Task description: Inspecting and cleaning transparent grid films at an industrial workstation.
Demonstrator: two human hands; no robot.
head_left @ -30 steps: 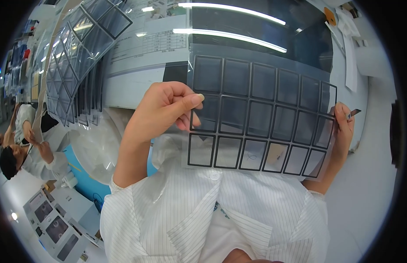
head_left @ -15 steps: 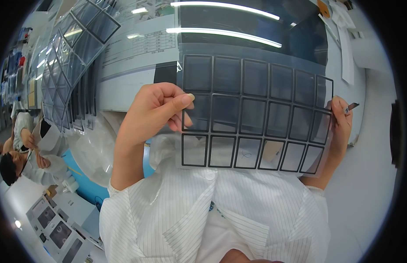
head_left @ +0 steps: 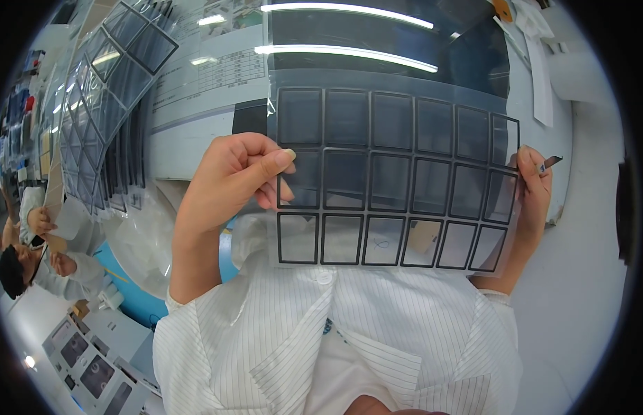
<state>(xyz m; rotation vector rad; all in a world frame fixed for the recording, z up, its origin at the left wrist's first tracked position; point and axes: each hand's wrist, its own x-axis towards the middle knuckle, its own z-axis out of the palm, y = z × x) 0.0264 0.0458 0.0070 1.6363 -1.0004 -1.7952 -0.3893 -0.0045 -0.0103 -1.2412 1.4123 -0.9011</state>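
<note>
A clear film sheet [head_left: 368,178] printed with three rows of black rectangular frames is stretched out in front of my chest. My left hand [head_left: 233,173] pinches its left edge between thumb and fingers. At the opposite edge, my right hand [head_left: 534,178] grips the sheet, most of its fingers hidden behind it. A small dark, pointed piece [head_left: 554,162] juts out beside the right fingers; its kind is unclear. Through the film I see a dark glossy panel [head_left: 390,31] lying on the work surface, and lower down part of my white striped coat.
Several similar framed sheets [head_left: 93,131] hang or stand in a bunch at the left. A paper with a printed table [head_left: 217,72] lies under a clear cover. Crumpled clear plastic [head_left: 145,238] sits beside my left forearm. At far left, a co-worker [head_left: 38,259] in white works.
The sheet and both hands have shifted slightly left within the picture, as has most of the scene. Both grips stay the same. The co-worker's hands have moved a little.
</note>
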